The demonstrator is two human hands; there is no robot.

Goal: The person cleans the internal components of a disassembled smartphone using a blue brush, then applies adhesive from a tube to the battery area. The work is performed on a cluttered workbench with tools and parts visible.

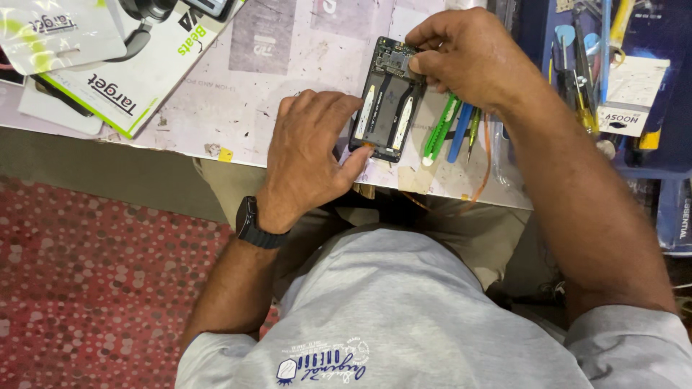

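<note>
At frame centre, the left hand (310, 155) lies half-curled, thumb bracing one opened smartphone (386, 97), back cover off, dark innards showing. Right hand (461, 54) pinches its upper edge. Right of it lie three tools (454, 130).

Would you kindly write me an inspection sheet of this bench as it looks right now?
Surface: worn pale worktop, stained, with tape scraps at the near edge.
Job's things: opened smartphone lying flat, back cover off, insides exposed.
Clutter: green-handled tool, blue-handled tool and a thin screwdriver beside the phone; headphone boxes at the far left; blue tool tray on the right.
Grippers: left hand steadies the phone's lower edge; right hand pinches at its upper end; whether it holds a part cannot be told.
Cables: thin orange wire trailing over the bench edge.
Surroundings: red dotted carpet below; black wristwatch on the left wrist.
</note>
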